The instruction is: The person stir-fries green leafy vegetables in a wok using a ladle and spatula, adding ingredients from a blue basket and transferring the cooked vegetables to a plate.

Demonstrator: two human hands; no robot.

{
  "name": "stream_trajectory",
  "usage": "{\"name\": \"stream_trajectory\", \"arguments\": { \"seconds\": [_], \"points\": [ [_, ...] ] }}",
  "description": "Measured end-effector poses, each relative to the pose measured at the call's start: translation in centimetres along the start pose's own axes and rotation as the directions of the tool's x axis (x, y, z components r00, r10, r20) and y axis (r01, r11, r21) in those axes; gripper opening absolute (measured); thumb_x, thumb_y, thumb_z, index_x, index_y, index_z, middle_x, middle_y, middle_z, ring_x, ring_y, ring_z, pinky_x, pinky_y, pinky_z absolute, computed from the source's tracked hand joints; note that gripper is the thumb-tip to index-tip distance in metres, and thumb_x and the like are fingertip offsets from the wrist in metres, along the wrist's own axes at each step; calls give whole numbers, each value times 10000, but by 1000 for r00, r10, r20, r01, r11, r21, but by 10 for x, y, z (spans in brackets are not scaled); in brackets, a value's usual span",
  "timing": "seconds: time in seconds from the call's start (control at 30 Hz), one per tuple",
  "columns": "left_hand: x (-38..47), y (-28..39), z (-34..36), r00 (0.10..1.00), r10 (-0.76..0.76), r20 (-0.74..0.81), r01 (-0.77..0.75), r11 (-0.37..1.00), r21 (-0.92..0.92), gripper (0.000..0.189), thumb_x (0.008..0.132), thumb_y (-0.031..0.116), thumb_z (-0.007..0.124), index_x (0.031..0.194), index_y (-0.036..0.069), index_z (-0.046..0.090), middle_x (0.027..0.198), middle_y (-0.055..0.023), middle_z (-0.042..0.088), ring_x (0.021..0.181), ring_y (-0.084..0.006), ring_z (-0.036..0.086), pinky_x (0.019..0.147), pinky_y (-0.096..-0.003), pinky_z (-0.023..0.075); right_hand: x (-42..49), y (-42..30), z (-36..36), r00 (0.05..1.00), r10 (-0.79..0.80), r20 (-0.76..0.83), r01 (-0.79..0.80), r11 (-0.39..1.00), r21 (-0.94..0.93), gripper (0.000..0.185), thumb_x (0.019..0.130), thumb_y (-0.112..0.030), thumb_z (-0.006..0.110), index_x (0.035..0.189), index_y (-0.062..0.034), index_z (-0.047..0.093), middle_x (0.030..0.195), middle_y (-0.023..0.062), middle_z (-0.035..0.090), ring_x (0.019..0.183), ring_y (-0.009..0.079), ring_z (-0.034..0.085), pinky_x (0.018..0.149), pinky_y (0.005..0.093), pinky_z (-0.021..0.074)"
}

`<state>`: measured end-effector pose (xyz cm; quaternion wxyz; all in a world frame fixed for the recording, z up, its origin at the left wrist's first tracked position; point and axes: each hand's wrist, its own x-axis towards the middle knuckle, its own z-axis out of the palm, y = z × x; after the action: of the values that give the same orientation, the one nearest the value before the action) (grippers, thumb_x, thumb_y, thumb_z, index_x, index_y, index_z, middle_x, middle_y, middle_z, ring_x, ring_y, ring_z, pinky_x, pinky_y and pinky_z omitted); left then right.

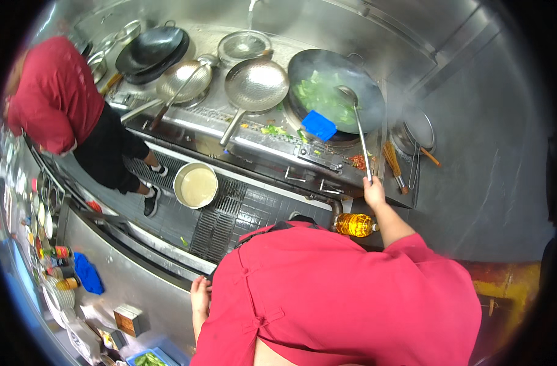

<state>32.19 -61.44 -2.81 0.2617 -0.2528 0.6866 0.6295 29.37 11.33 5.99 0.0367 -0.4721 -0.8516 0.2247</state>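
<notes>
My right hand (373,191) grips the end of a long-handled metal ladle (362,137), whose bowl rests among chopped green vegetables (322,94) in a large steaming wok (372,100). A folded blue cloth (319,125) lies at the wok's near edge. Beside the edge of the steel counter behind me, my left hand (200,295) hangs with its fingers loosely bent; no object shows in it. To the left of the wok, a hammered metal pan (256,84) with a long handle sits on the range.
A co-worker in a red top (61,96) stands at far left. On the floor is a large pot of pale liquid (198,185). An oil bottle (355,225) stands near my right arm. A bamboo brush (393,164) and a strainer over a pot (415,128) are right of the wok.
</notes>
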Motion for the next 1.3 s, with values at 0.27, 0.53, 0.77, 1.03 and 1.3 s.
{"name": "stream_trajectory", "arguments": {
  "seconds": [0.27, 0.53, 0.77, 1.03, 1.3],
  "points": [
    [89, -51, 78, 980, -177, 94, 64, 722, 689, 349, 1015, 323, 627, 1221, 47, 681, 1126, -87, 728, 979, -201, 696, 864, -348, 553, 49, -18, -22, 965, -56, 257, -140, 719, 680, 329, 997, -121, 635, 1271, -68, 460, 670, 23, 518, 453, 121, 499, 386, 307, 405],
    [73, 83, 181, 953, -281, 110, 161, 781, 604, 357, 1004, 330, 624, 1217, 53, 694, 1121, -85, 730, 963, -201, 696, 843, -355, 556, 147, -121, -88, 885, -278, 374, -108, 658, 745, 264, 1023, -146, 582, 1230, -43, 454, 710, 27, 539, 447, 123, 515, 386, 311, 424],
    [108, 163, 190, 893, -405, 194, 262, 821, 506, 365, 993, 337, 621, 1214, 58, 706, 1117, -83, 731, 949, -201, 695, 824, -360, 559, 245, -354, -42, 721, -421, 551, -140, 690, 710, 168, 1010, -198, 587, 1005, -71, 477, 726, 19, 532, 470, 133, 514, 400, 341, 420],
    [183, 259, 168, 637, -665, 390, 383, 712, 589, 375, 982, 344, 619, 1210, 64, 719, 1111, -81, 732, 933, -201, 694, 803, -367, 562, 341, -563, 74, 752, -282, 596, 51, 926, 374, 171, 1032, -201, 575, 1029, -37, 525, 704, 27, 545, 506, 146, 509, 450, 348, 420],
    [350, 418, 269, 190, -733, 653, -363, 566, 740, 448, 1015, 425, 552, 1171, 36, 709, 1054, -89, 732, 875, -196, 675, 767, -367, 559, 288, -462, -18, 470, -616, 632, -825, -52, 563, 417, 1103, -249, 443, 1387, 56, 473, 828, -4, 535, 515, 67, 493, 414, 249, 397]
  ]
}}
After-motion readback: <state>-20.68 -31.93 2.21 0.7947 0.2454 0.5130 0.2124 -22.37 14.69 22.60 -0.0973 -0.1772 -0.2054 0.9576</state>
